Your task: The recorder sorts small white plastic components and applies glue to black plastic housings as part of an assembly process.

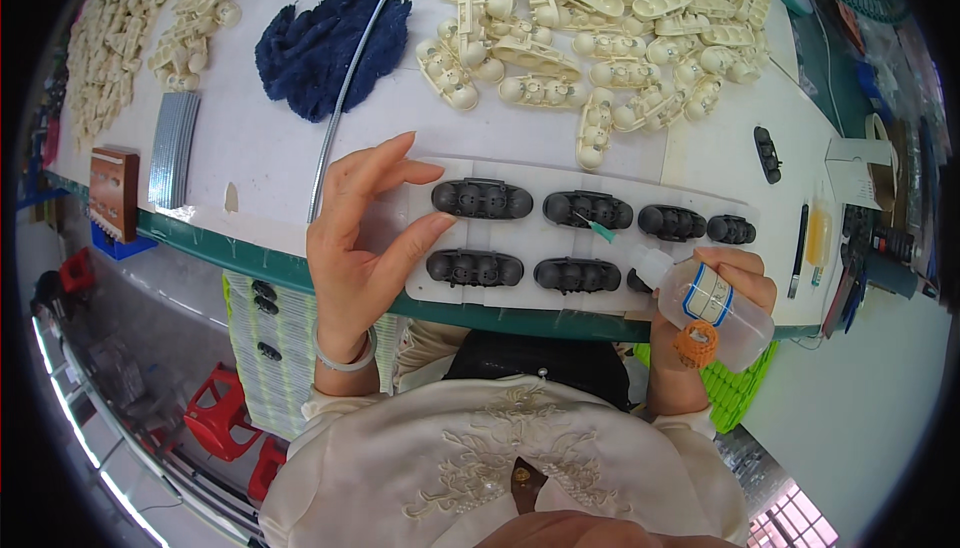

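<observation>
A clear squeeze bottle (735, 333) with a blue-edged label and a green needle tip (601, 232) is gripped in my right hand (735, 273). Its tip points at a black oblong plastic part (586, 210) in the far row of a white board (480, 296); whether it touches cannot be told. Several similar black parts sit on that board in two rows. My left hand (365, 223) is open at the board's left end, thumb and fingers spread around the near-left side of another black part (482, 199). One black part at the near right is mostly hidden behind my right hand.
Cream plastic parts (620, 38) are heaped at the back. A dark blue cloth (330, 48) lies beneath a long metal rod (360, 78). Silver strips (174, 151) and a brown block (114, 193) lie at left. One black part (767, 155) sits apart at right.
</observation>
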Action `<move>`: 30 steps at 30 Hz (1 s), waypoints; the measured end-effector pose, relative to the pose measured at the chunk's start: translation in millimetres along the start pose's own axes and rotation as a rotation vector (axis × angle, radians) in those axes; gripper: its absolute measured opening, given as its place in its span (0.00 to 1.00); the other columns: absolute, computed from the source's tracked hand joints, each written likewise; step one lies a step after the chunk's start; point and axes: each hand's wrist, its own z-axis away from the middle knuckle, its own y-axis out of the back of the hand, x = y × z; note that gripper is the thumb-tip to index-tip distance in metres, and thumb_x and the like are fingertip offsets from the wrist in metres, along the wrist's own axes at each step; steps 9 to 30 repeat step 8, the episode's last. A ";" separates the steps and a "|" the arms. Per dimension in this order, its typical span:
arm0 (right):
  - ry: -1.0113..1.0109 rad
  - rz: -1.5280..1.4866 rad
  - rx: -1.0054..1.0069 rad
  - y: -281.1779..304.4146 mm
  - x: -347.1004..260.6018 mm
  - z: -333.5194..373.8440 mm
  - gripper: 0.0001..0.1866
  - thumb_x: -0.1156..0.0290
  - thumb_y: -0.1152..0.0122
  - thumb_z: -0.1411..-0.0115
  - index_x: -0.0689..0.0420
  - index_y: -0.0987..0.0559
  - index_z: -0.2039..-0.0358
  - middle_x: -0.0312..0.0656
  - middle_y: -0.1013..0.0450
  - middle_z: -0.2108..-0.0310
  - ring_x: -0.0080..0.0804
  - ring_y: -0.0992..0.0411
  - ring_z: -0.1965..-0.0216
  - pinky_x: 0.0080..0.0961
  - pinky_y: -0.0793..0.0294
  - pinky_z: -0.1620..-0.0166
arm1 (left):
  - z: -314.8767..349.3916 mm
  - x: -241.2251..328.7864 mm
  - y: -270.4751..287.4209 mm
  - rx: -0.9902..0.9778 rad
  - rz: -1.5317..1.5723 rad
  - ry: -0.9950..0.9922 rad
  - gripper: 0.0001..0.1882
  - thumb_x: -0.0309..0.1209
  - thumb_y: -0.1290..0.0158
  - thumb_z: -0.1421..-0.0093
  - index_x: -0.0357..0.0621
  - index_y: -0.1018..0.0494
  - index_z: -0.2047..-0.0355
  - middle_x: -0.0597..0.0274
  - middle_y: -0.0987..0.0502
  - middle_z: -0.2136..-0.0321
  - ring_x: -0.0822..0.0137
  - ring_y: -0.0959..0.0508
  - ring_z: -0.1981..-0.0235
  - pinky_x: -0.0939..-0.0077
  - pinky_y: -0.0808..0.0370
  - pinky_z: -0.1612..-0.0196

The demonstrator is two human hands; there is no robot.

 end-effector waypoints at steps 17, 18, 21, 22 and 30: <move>0.071 0.003 -0.058 1.2 7.2 -0.3 0.23 0.65 0.32 0.55 0.60 0.35 0.65 0.44 0.34 0.68 0.31 0.32 0.64 0.20 0.31 0.63 | 2.0 -1.2 0.6 0.053 0.030 -0.002 0.28 0.23 0.40 0.58 0.40 0.32 0.53 0.61 0.23 0.68 0.63 0.31 0.58 0.73 0.37 0.52; 0.071 0.003 -0.058 1.2 7.2 -0.3 0.23 0.65 0.32 0.55 0.60 0.35 0.65 0.44 0.34 0.68 0.31 0.32 0.64 0.20 0.31 0.63 | 2.0 -1.2 0.6 0.053 0.030 -0.002 0.28 0.23 0.40 0.58 0.40 0.32 0.53 0.61 0.23 0.68 0.63 0.31 0.58 0.73 0.37 0.52; 0.071 0.003 -0.058 1.2 7.2 -0.3 0.23 0.65 0.32 0.55 0.60 0.35 0.65 0.44 0.34 0.68 0.31 0.32 0.64 0.20 0.31 0.63 | 2.0 -1.2 0.6 0.053 0.030 -0.002 0.28 0.23 0.40 0.58 0.40 0.32 0.53 0.61 0.23 0.68 0.63 0.31 0.58 0.73 0.37 0.52; 0.071 0.003 -0.058 1.2 7.2 -0.3 0.23 0.65 0.32 0.55 0.60 0.35 0.65 0.44 0.34 0.68 0.31 0.32 0.64 0.20 0.31 0.63 | 2.0 -1.2 0.6 0.053 0.030 -0.002 0.28 0.23 0.40 0.58 0.40 0.32 0.53 0.61 0.23 0.68 0.63 0.31 0.58 0.73 0.37 0.52; 0.071 0.003 -0.058 1.2 7.2 -0.3 0.23 0.65 0.32 0.55 0.60 0.35 0.65 0.44 0.34 0.68 0.31 0.32 0.64 0.20 0.31 0.63 | 2.0 -1.2 0.6 0.053 0.030 -0.002 0.28 0.23 0.40 0.58 0.40 0.32 0.53 0.61 0.23 0.68 0.63 0.31 0.58 0.73 0.37 0.52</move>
